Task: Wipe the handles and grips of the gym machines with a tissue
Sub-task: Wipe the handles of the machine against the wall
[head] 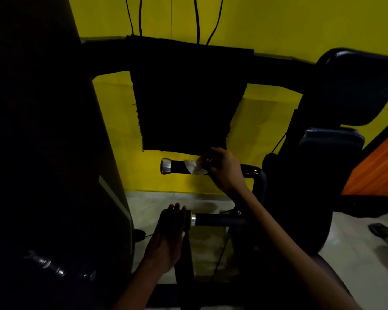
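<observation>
Tissue [194, 166] is sitting near the middle of the frame, crumpled and white, wrapped against the black grip of the upper handle [179, 166] — just right of that handle's silver end cap [166, 166]. The right hand [222, 167] is pinching the tissue against the grip, its fingers curling around both, with the forearm reaching up from the lower right of the frame. The left hand [168, 236] is lying below it, in the lower middle of the frame, fingers straight and together, palm down, and holding nothing; it is covering the left end of the lower handle [215, 220], though whether it is pressing on that end or only hovering over it is hard to tell. The two hands are staying well apart, one handle each.

Much of the scene is sinking into darkness — the machine body [43, 153] filling the left side is showing almost no detail, and the dark panel [188, 97] above the tissue reads only as a black shape against the yellow wall [278, 23]. Padded rests [358, 86] at the right edge are being cut off by the frame.
</observation>
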A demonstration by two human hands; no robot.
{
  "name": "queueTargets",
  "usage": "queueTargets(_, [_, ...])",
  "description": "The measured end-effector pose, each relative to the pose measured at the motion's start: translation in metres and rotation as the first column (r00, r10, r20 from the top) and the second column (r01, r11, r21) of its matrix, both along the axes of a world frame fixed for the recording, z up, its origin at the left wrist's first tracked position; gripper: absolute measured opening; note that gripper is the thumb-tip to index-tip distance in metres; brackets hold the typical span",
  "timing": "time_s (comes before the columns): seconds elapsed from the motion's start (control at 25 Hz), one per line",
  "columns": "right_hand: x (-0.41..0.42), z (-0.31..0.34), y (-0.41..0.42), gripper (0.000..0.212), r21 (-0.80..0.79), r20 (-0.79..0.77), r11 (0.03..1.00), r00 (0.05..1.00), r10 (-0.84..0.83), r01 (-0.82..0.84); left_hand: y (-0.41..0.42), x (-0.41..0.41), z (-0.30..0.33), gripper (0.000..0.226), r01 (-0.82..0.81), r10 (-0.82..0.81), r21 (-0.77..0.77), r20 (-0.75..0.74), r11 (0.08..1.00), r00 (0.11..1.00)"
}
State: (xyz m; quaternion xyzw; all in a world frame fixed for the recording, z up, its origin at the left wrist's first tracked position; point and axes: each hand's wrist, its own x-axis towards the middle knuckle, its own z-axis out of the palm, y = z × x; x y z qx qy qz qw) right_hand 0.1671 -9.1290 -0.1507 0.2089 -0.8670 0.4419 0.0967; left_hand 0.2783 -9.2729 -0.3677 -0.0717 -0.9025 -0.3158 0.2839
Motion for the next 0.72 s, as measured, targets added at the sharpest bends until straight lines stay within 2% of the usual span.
queueTargets(0.04, [0.001, -0.002, 0.001, 0.007, -0.031, 0.027, 0.999, 1.0, -0.01, 0.011, 0.004, 0.007, 0.017, 0.052, 0.032, -0.032, 0.024, 0.003, 0.999, 0.999])
queueTargets(0.08, [0.002, -0.004, 0.003, 0.006, -0.063, 0.054, 0.998, 0.998, -0.015, 0.018, 0.006, 0.01, 0.026, 0.053, 0.043, -0.043, -0.039, 0.014, 0.998, 0.999])
queueTargets(0.12, [0.003, -0.005, 0.006, 0.007, -0.096, 0.079, 0.995, 0.997, -0.009, 0.016, 0.006, 0.003, 0.05, 0.051, 0.106, -0.13, 0.131, 0.185, 0.986, 0.974])
queueTargets(0.2, [0.006, -0.004, 0.009, 0.007, -0.139, 0.106, 0.99, 0.994, 0.032, -0.017, 0.013, -0.01, 0.1, 0.041, -0.012, -0.083, 0.407, 0.215, 0.913, 0.973])
queueTargets(0.28, [0.012, 0.001, 0.011, 0.006, -0.167, 0.14, 0.983, 0.985, 0.097, -0.073, 0.018, -0.018, 0.144, 0.033, -0.039, -0.094, 0.644, 0.171, 0.764, 0.981])
queueTargets(0.32, [0.015, 0.008, 0.013, 0.005, -0.181, 0.153, 0.979, 0.981, 0.124, -0.095, 0.019, -0.021, 0.167, 0.035, -0.043, -0.098, 0.702, 0.159, 0.711, 0.982])
queueTargets(0.4, [0.017, 0.016, 0.011, 0.004, -0.192, 0.196, 0.974, 0.967, 0.162, -0.124, 0.018, -0.029, 0.197, 0.04, -0.038, -0.102, 0.757, 0.138, 0.653, 0.985])
queueTargets(0.56, [0.023, 0.053, 0.019, 0.013, -0.239, 0.149, 0.959, 0.97, 0.19, -0.151, 0.013, -0.031, 0.236, 0.016, -0.01, -0.103, 0.715, 0.114, 0.699, 0.988])
queueTargets(0.64, [0.029, 0.075, 0.025, 0.014, -0.37, 0.171, 0.916, 0.958, 0.232, -0.156, 0.012, -0.029, 0.26, 0.003, 0.028, -0.174, 0.777, 0.105, 0.628, 0.979])
queueTargets(0.72, [0.036, 0.091, 0.029, 0.013, -0.432, 0.142, 0.879, 0.947, 0.289, -0.204, 0.012, -0.028, 0.278, 0.006, 0.073, -0.273, 0.815, 0.107, 0.575, 0.956])
